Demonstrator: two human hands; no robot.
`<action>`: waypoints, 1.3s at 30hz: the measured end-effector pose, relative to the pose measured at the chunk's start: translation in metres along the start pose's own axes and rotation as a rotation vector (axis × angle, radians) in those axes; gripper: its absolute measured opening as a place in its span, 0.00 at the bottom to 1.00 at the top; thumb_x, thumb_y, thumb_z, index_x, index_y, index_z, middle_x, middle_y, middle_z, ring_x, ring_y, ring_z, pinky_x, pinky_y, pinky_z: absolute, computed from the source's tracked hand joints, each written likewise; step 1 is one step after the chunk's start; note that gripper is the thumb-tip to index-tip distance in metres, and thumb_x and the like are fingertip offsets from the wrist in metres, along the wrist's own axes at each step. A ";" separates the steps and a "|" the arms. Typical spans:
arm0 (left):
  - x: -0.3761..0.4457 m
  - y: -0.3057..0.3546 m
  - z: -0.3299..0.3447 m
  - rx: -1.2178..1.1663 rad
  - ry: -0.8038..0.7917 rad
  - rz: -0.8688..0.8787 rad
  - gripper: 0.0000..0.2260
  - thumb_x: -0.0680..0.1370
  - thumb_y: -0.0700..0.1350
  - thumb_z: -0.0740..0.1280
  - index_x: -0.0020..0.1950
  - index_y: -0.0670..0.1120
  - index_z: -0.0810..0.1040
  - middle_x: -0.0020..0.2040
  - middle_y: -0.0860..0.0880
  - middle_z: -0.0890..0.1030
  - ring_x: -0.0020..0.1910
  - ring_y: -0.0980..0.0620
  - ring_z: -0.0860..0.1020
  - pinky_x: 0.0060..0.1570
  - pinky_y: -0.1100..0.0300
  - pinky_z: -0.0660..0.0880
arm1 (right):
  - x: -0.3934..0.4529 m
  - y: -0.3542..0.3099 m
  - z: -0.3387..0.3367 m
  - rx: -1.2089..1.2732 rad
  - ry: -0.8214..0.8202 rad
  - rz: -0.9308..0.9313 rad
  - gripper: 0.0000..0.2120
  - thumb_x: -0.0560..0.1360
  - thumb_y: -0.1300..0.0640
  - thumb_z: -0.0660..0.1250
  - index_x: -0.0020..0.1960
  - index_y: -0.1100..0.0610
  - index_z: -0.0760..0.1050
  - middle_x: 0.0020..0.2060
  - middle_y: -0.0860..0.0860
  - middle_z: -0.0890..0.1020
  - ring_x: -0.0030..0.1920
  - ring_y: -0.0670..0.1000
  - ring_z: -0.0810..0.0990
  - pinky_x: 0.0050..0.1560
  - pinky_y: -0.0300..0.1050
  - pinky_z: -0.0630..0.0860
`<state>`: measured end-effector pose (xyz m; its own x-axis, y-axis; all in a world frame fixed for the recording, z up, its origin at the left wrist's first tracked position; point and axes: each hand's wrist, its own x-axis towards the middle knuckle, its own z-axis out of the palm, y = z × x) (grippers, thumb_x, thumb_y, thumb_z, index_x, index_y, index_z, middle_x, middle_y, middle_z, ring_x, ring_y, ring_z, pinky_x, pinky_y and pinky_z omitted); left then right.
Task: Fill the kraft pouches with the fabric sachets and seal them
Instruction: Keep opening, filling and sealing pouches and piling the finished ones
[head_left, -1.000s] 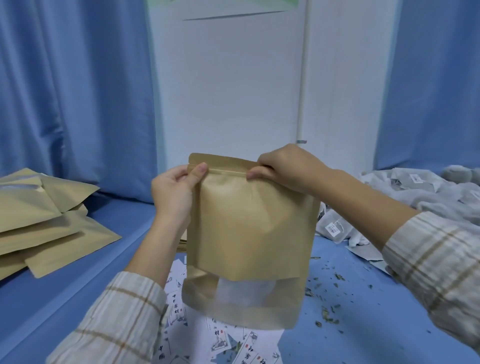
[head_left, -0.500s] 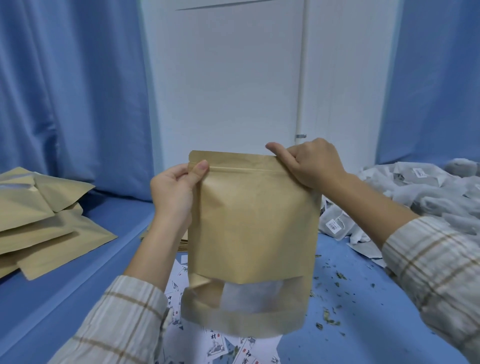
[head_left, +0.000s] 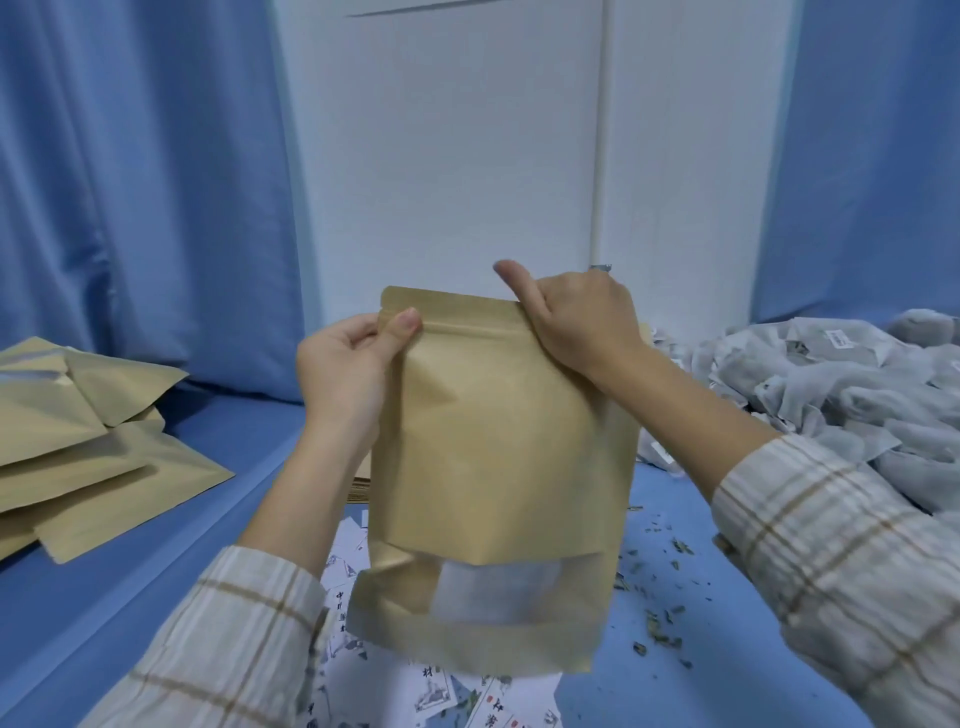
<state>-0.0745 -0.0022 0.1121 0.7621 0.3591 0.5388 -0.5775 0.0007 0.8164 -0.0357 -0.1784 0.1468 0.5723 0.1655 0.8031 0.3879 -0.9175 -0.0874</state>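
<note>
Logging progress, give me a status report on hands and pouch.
Left hand pinching the kraft pouch top left corner; right hand gripping the top right. Pouch upright, held off the table. Nothing in the way.

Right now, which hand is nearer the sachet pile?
Right. The right hand pinches the kraft pouch's top corner on the side of the sachet pile; the left hand holds the opposite corner.

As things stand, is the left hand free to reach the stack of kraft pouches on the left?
Probably not yet: the left hand pinches the top corner of the held pouch, so it is occupied. Nothing stands between it and the stack, which lies open on the blue surface.
</note>
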 end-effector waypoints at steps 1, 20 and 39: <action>0.001 0.003 0.001 0.021 -0.011 0.012 0.09 0.71 0.45 0.74 0.31 0.48 0.80 0.29 0.54 0.78 0.32 0.57 0.73 0.37 0.66 0.71 | -0.002 0.004 -0.002 0.019 0.014 0.020 0.31 0.78 0.37 0.49 0.23 0.56 0.56 0.20 0.51 0.66 0.32 0.55 0.69 0.34 0.46 0.63; 0.008 0.001 -0.029 -0.055 0.159 -0.168 0.08 0.75 0.44 0.71 0.39 0.42 0.78 0.42 0.46 0.77 0.43 0.51 0.75 0.48 0.56 0.74 | -0.072 0.074 -0.006 1.084 -0.489 0.353 0.20 0.60 0.45 0.75 0.51 0.48 0.82 0.45 0.50 0.84 0.44 0.46 0.83 0.47 0.39 0.79; -0.049 -0.081 -0.159 -0.225 -0.234 -0.753 0.24 0.72 0.61 0.63 0.61 0.47 0.79 0.53 0.46 0.83 0.49 0.46 0.82 0.47 0.50 0.79 | -0.126 -0.031 0.117 1.631 -0.400 0.998 0.07 0.77 0.61 0.64 0.53 0.58 0.78 0.45 0.54 0.85 0.42 0.53 0.84 0.41 0.48 0.79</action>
<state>-0.1111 0.1285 -0.0134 0.9961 -0.0162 -0.0870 0.0870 0.3603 0.9288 -0.0349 -0.1282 -0.0204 0.9874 0.1580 -0.0089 -0.0723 0.4004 -0.9135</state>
